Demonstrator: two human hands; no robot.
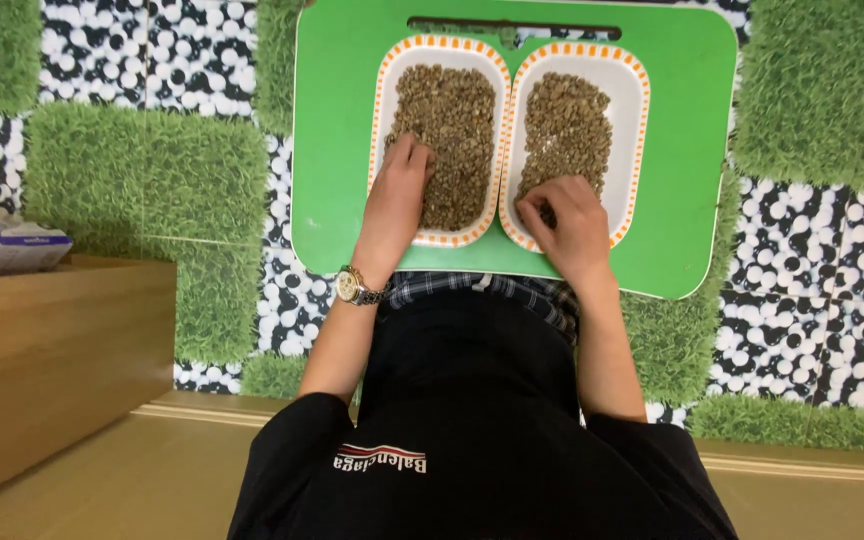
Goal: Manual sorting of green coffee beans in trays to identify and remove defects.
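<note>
Two white trays [630, 130] of beans [447, 120] on a green board [687, 150] — fingers [414, 155] seemingly pinching beans — turf-patterned floor [142, 170].

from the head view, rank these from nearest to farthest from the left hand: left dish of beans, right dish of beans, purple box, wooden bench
1. Left dish: the left hand rests in its beans.
2. Right dish: next to it on the green tray, under the right hand.
3. Wooden bench: lower left.
4. Purple box: far left, on the bench.
</note>
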